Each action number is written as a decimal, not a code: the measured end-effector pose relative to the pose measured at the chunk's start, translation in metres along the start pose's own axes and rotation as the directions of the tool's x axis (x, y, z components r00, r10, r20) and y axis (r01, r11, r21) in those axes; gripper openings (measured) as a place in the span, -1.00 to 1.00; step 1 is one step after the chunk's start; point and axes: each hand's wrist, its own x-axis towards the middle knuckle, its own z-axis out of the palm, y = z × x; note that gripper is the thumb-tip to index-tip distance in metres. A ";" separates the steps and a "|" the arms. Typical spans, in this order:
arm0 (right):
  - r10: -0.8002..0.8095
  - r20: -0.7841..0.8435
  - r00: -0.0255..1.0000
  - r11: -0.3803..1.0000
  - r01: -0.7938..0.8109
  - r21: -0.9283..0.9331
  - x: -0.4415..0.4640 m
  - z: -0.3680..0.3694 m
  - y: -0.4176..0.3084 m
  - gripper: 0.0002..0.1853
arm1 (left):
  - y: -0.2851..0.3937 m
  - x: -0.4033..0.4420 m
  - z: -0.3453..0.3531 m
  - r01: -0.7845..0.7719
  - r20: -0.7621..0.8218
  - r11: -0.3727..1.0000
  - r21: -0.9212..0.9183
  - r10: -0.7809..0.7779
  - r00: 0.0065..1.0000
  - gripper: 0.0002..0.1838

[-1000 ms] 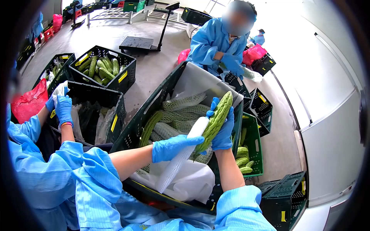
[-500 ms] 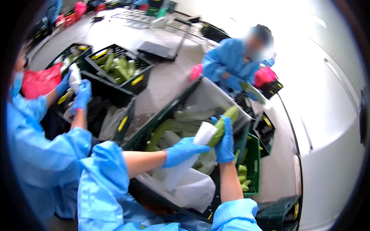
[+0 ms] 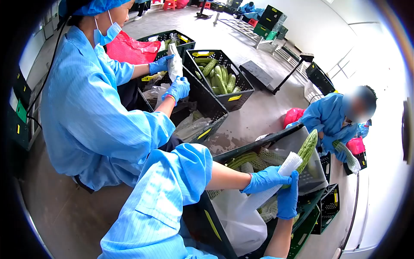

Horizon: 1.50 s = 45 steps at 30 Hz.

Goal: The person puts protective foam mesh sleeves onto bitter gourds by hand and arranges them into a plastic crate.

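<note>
My right hand (image 3: 288,198), gloved in blue, is closed around the lower part of a long, bumpy green bitter melon (image 3: 307,149) that tilts up to the right. My left hand (image 3: 268,179) is closed on a white foam net sleeve (image 3: 290,164), which lies along the melon's lower left side. Whether the melon's lower end is inside the sleeve is hidden by my hands. Below them a dark crate (image 3: 211,222) holds a white plastic liner (image 3: 241,228) and several melons in foam nets (image 3: 267,159).
At left, a co-worker (image 3: 90,99) holds a white-wrapped piece (image 3: 175,62) over another crate (image 3: 215,123). A crate of bare bitter melons (image 3: 237,101) stands beyond. On the right, another person (image 3: 325,114) holds a netted melon (image 3: 347,157). A platform scale (image 3: 257,75) stands behind.
The view has swung left, so the scene sits further right and more of the left co-worker shows. My hands still grip the melon and sleeve, with the sleeve now lying further along the melon.
</note>
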 end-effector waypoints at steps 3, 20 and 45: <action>0.028 -0.029 0.999 0.998 -0.027 0.060 -0.003 0.014 -0.001 -0.40 | -0.006 0.003 -0.002 0.002 -0.007 1.000 0.021 -0.002 1.000 -0.42; -0.169 -0.215 0.962 0.972 0.198 0.122 -0.018 0.017 -0.036 -0.49 | 0.055 0.008 -0.017 -0.155 0.076 0.948 0.280 0.139 0.987 -0.37; 0.118 0.097 0.988 0.800 -0.037 -0.599 -0.037 0.041 -0.048 -0.51 | 0.060 0.037 -0.260 -0.766 -0.868 0.553 -0.329 0.143 0.476 -0.40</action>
